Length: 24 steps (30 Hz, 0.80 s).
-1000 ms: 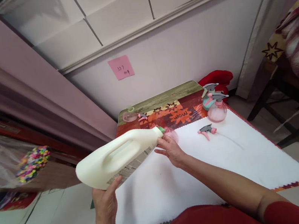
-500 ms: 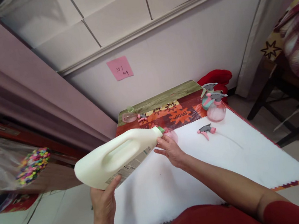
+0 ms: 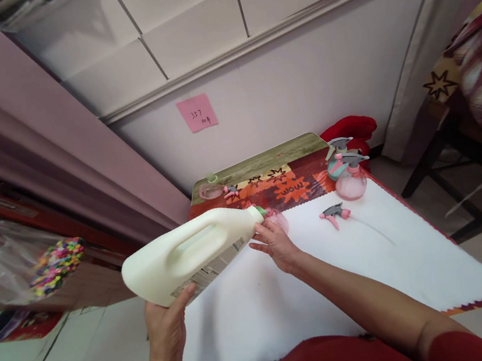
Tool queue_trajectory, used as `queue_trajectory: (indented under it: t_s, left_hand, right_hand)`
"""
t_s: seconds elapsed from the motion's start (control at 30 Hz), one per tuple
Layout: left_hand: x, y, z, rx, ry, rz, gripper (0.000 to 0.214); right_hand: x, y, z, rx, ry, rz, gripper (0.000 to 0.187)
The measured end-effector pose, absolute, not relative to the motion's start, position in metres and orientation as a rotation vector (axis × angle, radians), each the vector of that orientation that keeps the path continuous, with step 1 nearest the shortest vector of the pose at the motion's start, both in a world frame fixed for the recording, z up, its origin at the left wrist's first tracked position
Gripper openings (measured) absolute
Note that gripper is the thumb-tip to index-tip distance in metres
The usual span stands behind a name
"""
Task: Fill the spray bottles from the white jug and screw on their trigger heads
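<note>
Pouring apparently underway: left hand (image 3: 167, 322) grasps jug (image 3: 192, 275), right hand (image 3: 277, 245) (grip unclear) touches its neck by pink bottle (image 3: 280, 220); sprayer head (image 3: 334, 213) unfitted, toward table's (image 3: 274, 159) right edge.

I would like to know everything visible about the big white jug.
The creamy white jug looks like smooth plastic, with a moulded handle, printed label and green piece at its mouth. It is held tipped, mouth toward the pink bottle. The left hand grips its lower end; the right hand is at its neck.
</note>
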State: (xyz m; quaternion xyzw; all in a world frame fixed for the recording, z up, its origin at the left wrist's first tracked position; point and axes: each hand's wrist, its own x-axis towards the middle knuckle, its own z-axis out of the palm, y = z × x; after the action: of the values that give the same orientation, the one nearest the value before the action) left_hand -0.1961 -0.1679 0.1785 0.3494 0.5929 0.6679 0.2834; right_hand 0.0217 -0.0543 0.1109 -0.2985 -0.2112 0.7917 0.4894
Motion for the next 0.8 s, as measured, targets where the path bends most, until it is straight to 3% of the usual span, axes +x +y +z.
queue_trajectory:
  t_s: [0.8]
  left_hand:
    - [-0.1961,-0.1736,0.1817,0.950,1.629,1.780,0.082]
  right_hand:
    - [0.0195,-0.0572,0.1149,-0.741,-0.545,1.941,0.043]
